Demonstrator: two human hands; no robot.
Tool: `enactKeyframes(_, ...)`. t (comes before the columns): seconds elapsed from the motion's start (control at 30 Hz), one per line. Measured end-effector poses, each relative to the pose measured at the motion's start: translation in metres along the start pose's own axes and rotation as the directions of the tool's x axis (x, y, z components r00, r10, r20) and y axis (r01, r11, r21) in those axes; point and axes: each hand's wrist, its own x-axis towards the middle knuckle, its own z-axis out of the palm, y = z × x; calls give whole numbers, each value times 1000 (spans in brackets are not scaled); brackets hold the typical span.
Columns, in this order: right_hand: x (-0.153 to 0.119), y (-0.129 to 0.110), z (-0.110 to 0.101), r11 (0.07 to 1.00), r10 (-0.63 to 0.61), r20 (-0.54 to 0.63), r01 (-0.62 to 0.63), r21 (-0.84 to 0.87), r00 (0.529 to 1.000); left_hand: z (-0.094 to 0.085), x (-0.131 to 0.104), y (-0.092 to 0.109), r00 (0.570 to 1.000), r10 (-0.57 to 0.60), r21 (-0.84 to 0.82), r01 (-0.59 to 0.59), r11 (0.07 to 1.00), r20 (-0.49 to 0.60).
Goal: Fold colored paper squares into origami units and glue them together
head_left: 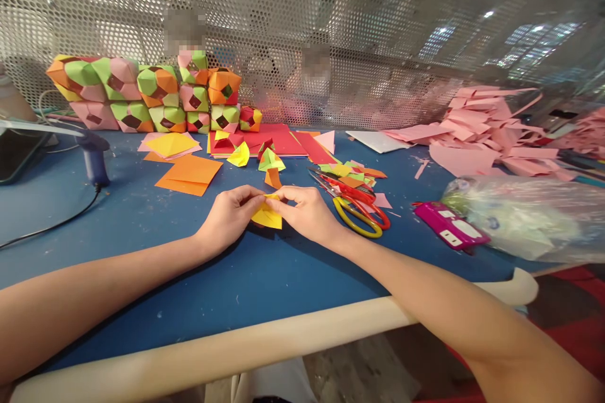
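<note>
Yellow paper (271,219), one small folded piece, sits above the blue table (203,308), near its middle; the left hand (235,211) and right hand (306,209) both pinch it between thumb and fingers. At twelve o'clock from it, just beyond, is one orange folded piece (273,177). Toward ten and eleven, about twelve origami polyhedra (158,85) stack up: six along the bottom, five above, one on top. At three, scissors (358,227) overlap, red and yellow handles, pairs uncountable; farther out, one magenta case (437,216) bears white patches, any lettering too small to read.
</note>
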Motion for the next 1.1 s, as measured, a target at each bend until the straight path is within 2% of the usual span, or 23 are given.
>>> enactKeyframes(0.13, 0, -2, 0, 1000, 6, 1, -6, 3, 1000, -1, -1, 0, 1000, 10, 44, -10, 999, -12)
enactKeyframes(0.27, 0, 0, 0, 1000, 5, -24, -5, -16, 1000, 1, 2, -2, 1000, 1, 6, -1, 1000, 29)
enactKeyframes(0.6, -7, 0, 5, 958, -252, -3, 249, -144, 968, 0, 2, -4, 999, -4, 106, -1, 994, 49)
enactKeyframes(0.73, -8, -3, 5, 947, -287, -10, 281, -158, 958, 0, 0, -1, 998, 9, 153, -18, 988, 58)
enactKeyframes(0.87, -7, -4, 6, 972, -214, 16, 215, -98, 977, 1, -1, 1, 1000, 12, 176, -16, 984, 26)
enactKeyframes(0.97, -3, -3, 2, 988, -151, -5, 150, -37, 989, 0, -1, 0, 1000, 7, 116, -6, 993, -5)
enactKeyframes(1.03, 3, 3, -4, 997, -22, -69, 26, 70, 997, 0, 1, -2, 1000, -12, 24, 12, 1000, -22)
enactKeyframes(1.1, 13, 13, -13, 962, 169, -155, -129, 240, 973, -1, 3, -3, 998, -59, -90, 57, 994, -26)
